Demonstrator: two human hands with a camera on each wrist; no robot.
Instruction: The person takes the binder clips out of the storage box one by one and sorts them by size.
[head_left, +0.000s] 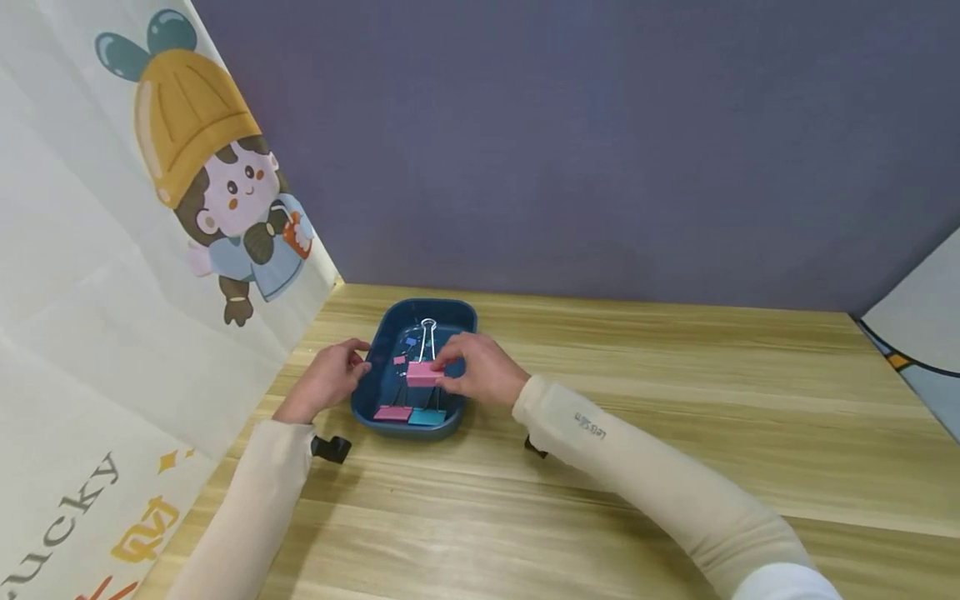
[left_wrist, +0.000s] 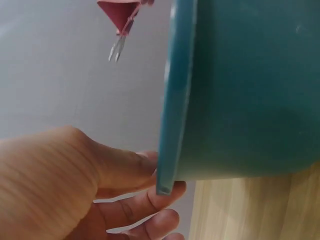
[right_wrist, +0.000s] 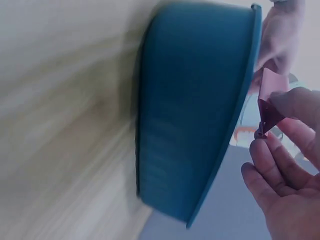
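A dark blue plastic bin (head_left: 411, 431) stands on the table. My left hand (head_left: 326, 382) is at its left side, with the thumb and fingers holding the rim. Over the bin, my right hand (head_left: 486, 367) pinches a large pink binder clip (head_left: 421, 374) between thumb and fingers, its silver wire handle pointing away from me. Inside, near the front wall, another pink binder clip (head_left: 392, 413) and a teal binder clip (head_left: 427, 417) lie side by side. Farther back are several small clips, among them a pink one (head_left: 399, 360) and a blue one (head_left: 411, 341).
The bin is on a light wood-grain table (head_left: 637, 400). A grey-purple panel (head_left: 585, 150) rises along the back edge. At the left hangs a white sheet (head_left: 82, 275) with a cartoon figure, and another printed sheet (head_left: 926, 300) is at the right.
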